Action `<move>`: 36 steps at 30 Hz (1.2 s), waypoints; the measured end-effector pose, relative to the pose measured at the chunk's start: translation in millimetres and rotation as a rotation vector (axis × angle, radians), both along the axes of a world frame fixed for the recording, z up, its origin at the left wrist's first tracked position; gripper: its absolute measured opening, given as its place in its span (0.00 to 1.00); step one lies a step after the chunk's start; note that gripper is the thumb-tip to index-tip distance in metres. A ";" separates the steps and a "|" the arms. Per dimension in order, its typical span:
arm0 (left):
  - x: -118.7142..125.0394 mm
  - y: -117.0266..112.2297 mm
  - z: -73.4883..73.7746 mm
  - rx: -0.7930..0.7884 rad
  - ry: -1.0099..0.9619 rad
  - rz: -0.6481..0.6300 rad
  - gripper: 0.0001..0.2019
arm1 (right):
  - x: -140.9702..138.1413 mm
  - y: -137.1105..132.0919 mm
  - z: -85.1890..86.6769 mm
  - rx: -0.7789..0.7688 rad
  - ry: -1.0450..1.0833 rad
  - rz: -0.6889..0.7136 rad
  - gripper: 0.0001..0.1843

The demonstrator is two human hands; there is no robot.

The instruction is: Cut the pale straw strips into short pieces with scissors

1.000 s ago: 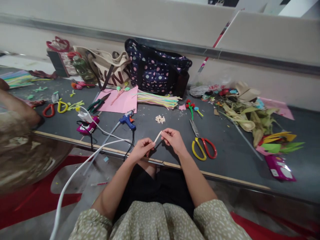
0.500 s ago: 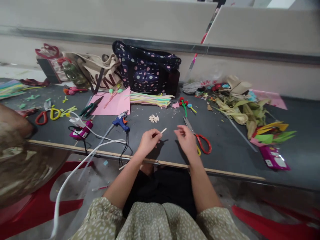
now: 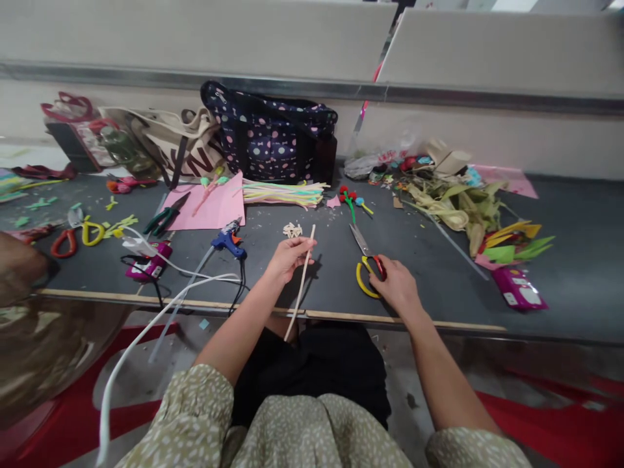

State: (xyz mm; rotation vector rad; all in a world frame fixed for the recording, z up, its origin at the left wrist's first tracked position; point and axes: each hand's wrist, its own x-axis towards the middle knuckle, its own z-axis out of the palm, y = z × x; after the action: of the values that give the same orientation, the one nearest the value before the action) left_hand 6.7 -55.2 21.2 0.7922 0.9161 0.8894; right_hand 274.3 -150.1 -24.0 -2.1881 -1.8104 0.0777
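Observation:
Pinched between the fingertips of my left hand is a long cream pipe cleaner; its lower end hangs past the table edge over my lap. Just behind that hand sits a small pile of short cream cut pieces. My right hand has its fingers closed around the red handle loop of a pair of scissors. The scissors lie on the table with blades pointing away from me, and their yellow loop shows beside my fingers.
A blue glue gun with cords stands left of my left hand. Behind are a pipe cleaner bundle, pink paper, pliers and a dotted bag. Dried husks lie right. Another person's arm is far left.
My right hand has moved from beside the pipe cleaner to the scissors and taken hold of the handle. My left hand has tilted the pipe cleaner more upright. The view has shifted right.

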 end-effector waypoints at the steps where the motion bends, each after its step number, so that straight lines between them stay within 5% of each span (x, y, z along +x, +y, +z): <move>1: -1.4 0.4 -0.7 0.015 0.020 -0.011 0.18 | 0.2 0.8 3.3 -0.009 0.034 -0.026 0.29; 4: -5.6 1.7 -4.3 0.065 0.090 -0.048 0.19 | 4.4 -2.2 12.6 -0.034 0.368 -0.110 0.32; 7: -7.1 3.5 -10.3 0.100 0.132 -0.096 0.18 | 6.6 -14.3 24.5 -0.101 0.971 -0.172 0.35; 11: -4.2 6.0 -20.3 0.102 0.137 -0.130 0.17 | -4.0 -36.9 46.5 -0.312 1.399 -0.089 0.31; 17: 0.6 4.3 -24.3 0.034 0.117 -0.169 0.16 | -25.8 -50.1 59.0 -0.351 1.260 0.012 0.29; 23: -3.0 -4.0 -8.2 0.102 0.113 -0.248 0.15 | -20.4 -34.2 60.1 -0.181 0.961 0.213 0.31; 25: -4.1 -6.4 -3.5 0.116 0.099 -0.260 0.15 | -19.0 -29.5 67.1 -0.197 0.898 0.210 0.24; 30: -3.3 -8.5 -1.3 0.102 0.072 -0.301 0.16 | -27.8 -23.8 78.1 -0.584 0.996 0.103 0.13; 36: 4.9 -3.0 -8.6 0.093 0.082 -0.368 0.16 | -33.5 -11.2 77.0 -0.776 1.164 0.074 0.17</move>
State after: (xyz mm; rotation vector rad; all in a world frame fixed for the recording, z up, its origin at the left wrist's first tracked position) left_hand 11.6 -58.2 12.5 1.0445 0.7708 0.5823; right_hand 240.8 -161.3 53.0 -1.6950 -1.1810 1.8626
